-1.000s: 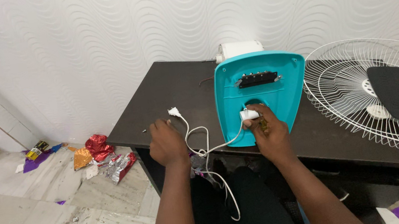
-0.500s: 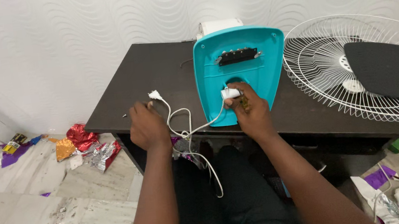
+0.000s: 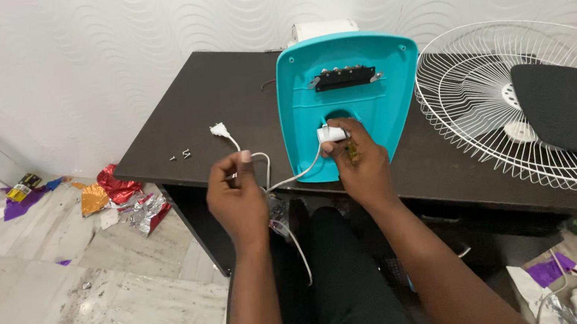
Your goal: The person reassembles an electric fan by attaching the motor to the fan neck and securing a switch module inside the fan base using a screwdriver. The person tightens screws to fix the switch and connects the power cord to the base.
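On a dark table (image 3: 219, 96), the left hand (image 3: 237, 195) pinches a white cord (image 3: 291, 179); the right hand (image 3: 360, 163) presses its white fitting (image 3: 332, 134), seemingly not yet seated, into a turquoise fan base (image 3: 350, 93).

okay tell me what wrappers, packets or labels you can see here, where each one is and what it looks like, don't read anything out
Foil wrappers: floor left of the table, crumpled red, orange and silver.
Small packet: floor by the wall, far left, flat, yellow and dark.
Purple wrapper: floor beside that packet, flat.
Purple scrap: floor lower right, crumpled.
No screens or signs show.
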